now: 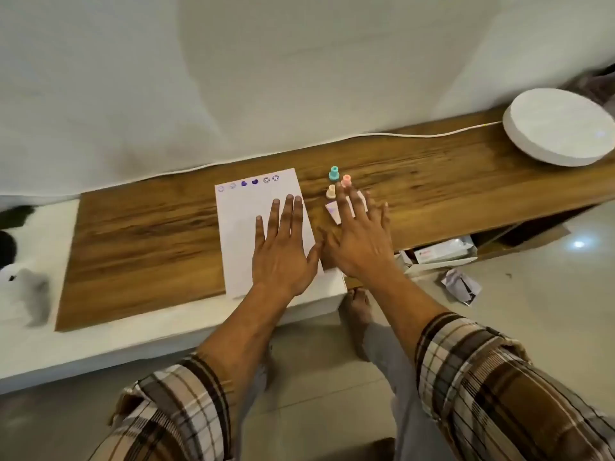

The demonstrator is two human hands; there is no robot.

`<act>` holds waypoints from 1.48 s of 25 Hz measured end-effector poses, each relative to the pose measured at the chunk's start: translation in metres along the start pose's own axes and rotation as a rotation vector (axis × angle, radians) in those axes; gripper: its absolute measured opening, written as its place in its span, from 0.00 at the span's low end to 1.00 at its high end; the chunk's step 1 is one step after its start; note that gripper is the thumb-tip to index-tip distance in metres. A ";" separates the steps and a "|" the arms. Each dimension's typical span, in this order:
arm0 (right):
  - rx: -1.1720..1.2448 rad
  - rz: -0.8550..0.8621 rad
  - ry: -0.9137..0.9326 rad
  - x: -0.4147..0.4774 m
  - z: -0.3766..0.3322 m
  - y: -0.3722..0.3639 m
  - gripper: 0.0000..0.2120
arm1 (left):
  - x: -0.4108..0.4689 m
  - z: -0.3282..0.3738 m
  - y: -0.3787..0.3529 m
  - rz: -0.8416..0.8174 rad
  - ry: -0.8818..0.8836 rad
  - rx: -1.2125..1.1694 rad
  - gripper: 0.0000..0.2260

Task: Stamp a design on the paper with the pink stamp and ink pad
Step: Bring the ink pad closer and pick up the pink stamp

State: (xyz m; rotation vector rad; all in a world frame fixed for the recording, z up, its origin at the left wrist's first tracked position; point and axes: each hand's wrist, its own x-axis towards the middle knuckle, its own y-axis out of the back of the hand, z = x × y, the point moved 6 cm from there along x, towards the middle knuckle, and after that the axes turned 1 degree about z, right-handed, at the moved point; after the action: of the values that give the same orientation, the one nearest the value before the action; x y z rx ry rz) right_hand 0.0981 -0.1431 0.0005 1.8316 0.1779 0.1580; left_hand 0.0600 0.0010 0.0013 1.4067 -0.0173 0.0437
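Three little stamps: one teal stamp [333, 173], one pink stamp [346, 180], one cream stamp [330, 192]. One paper [244, 221] with six prints. One ink pad [333, 211]. Two hands.

A home is suggested by the low wooden shelf [432, 168], tiled floor [532, 294], plastered wall [233, 78] and scattered clutter

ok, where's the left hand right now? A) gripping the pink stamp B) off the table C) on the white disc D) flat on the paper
D: the left hand lies open, palm down, on the paper, while the right hand reaches toward the pink stamp.
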 end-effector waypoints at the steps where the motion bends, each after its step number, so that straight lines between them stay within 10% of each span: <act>1: 0.033 -0.007 -0.039 0.011 0.007 -0.010 0.38 | 0.012 0.001 -0.013 -0.017 -0.003 0.006 0.40; 24: 0.406 0.130 -0.375 0.067 0.067 -0.041 0.49 | 0.084 0.006 -0.099 -0.017 0.067 -0.333 0.31; 37: 0.232 0.103 -0.477 0.077 0.122 -0.034 0.43 | 0.081 0.000 -0.103 -0.026 0.010 -0.280 0.37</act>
State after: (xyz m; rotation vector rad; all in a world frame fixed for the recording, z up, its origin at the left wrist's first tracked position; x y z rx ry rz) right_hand 0.1969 -0.2331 -0.0634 2.0544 -0.2418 -0.2381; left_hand 0.1455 -0.0144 -0.0976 1.1262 0.0031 0.0262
